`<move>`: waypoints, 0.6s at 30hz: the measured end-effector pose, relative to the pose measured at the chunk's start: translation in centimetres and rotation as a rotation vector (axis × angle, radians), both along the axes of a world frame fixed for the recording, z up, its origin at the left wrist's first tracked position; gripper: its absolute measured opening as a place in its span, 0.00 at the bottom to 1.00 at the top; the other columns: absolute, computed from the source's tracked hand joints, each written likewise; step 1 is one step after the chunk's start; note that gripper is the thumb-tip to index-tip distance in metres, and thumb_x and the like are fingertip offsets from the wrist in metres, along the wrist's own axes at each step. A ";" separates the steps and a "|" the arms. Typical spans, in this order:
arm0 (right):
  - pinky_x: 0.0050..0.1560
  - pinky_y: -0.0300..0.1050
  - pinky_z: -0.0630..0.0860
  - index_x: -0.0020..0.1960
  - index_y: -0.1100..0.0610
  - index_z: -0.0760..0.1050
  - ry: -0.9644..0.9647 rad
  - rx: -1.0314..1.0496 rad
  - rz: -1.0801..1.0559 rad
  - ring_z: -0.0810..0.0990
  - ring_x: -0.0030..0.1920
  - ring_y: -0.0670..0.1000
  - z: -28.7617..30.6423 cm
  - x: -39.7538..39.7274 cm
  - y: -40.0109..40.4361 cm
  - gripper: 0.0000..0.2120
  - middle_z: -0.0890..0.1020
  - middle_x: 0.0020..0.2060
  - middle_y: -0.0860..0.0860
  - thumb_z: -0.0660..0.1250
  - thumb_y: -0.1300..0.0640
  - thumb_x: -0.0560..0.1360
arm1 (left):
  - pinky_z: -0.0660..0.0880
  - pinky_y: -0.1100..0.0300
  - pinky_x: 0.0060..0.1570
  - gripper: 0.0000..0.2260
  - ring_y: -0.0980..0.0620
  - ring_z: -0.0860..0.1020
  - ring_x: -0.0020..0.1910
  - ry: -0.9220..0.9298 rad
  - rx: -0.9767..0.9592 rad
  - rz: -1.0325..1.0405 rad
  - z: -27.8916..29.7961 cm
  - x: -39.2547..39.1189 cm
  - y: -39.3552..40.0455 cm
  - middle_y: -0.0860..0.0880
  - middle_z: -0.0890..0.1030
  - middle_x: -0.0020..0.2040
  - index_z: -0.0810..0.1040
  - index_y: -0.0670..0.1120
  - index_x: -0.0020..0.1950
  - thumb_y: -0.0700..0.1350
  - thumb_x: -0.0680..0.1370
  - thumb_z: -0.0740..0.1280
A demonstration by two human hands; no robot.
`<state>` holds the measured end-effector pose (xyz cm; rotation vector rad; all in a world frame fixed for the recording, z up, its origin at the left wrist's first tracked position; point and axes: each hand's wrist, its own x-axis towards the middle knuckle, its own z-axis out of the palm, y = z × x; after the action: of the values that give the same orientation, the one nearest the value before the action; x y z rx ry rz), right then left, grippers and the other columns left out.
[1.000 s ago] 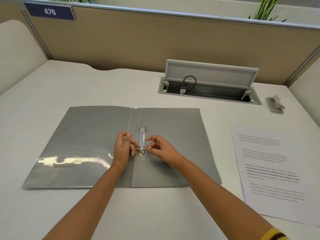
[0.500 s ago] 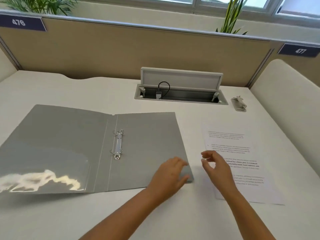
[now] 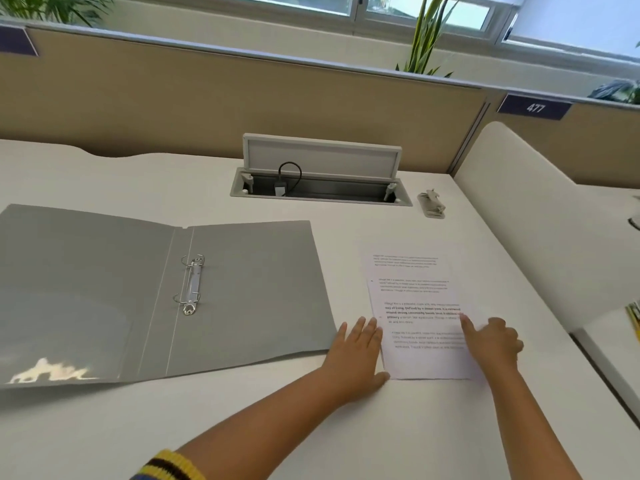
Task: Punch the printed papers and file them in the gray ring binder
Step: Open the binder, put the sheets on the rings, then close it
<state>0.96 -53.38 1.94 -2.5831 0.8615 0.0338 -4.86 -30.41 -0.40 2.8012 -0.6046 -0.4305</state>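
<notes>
The gray ring binder (image 3: 249,292) lies open and flat on the desk's left half, and both rings of its metal mechanism (image 3: 191,289) stand apart. To its right lies a stack of printed papers (image 3: 414,292), slightly fanned. My left hand (image 3: 358,355) rests flat with straight fingers against the stack's left edge, just off the binder's lower right corner. My right hand (image 3: 493,341) sits on the stack's right edge, index finger stretched onto the top sheet and the other fingers curled. A small gray hole punch (image 3: 431,204) lies behind the papers.
A cable well (image 3: 320,192) with its lid raised is sunk into the desk behind the binder. Beige partitions (image 3: 242,109) wall the back. A white rounded divider (image 3: 533,216) closes the right side. Bare desk (image 3: 104,441) runs along the front edge.
Both hands left the binder's ring mechanism and travelled right to the printed papers, one now on each side edge. The rings that were being handled now stand open. The view swung right.
</notes>
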 end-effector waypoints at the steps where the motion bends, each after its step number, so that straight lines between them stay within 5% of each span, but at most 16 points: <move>1: 0.60 0.57 0.67 0.67 0.69 0.62 -0.007 0.010 0.003 0.64 0.64 0.67 0.1 0.1 -0.2 0.32 0.67 0.63 0.69 0.62 0.45 0.75 | 0.39 0.47 0.73 0.33 0.47 0.40 0.76 0.000 0.010 0.001 0.0 0.0 -0.2 0.45 0.42 0.77 0.42 0.43 0.76 0.56 0.79 0.54; 9: 0.58 0.55 0.70 0.64 0.68 0.64 0.003 -0.062 0.108 0.66 0.63 0.64 -0.3 -0.7 0.4 0.35 0.69 0.62 0.64 0.69 0.43 0.70 | 0.37 0.47 0.72 0.34 0.46 0.40 0.76 0.036 0.064 0.018 0.2 0.3 -1.0 0.45 0.42 0.77 0.44 0.42 0.76 0.56 0.79 0.56; 15: 0.61 0.55 0.67 0.70 0.64 0.61 0.013 0.100 0.146 0.68 0.64 0.64 0.0 0.1 1.5 0.39 0.70 0.63 0.64 0.70 0.42 0.69 | 0.38 0.46 0.72 0.34 0.45 0.42 0.76 0.035 0.082 0.030 0.7 0.5 -1.4 0.44 0.44 0.77 0.45 0.41 0.76 0.55 0.79 0.57; 18: 0.51 0.50 0.73 0.64 0.63 0.68 -0.027 0.251 0.231 0.76 0.53 0.59 0.0 0.0 2.6 0.26 0.77 0.56 0.61 0.68 0.49 0.72 | 0.40 0.46 0.72 0.34 0.45 0.42 0.76 0.035 0.058 0.045 0.8 0.5 -1.5 0.44 0.45 0.77 0.45 0.40 0.76 0.55 0.78 0.58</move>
<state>1.00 -50.74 1.94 -2.4251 0.5093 0.1630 -4.37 -31.89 0.42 2.8496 -0.5283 -0.4947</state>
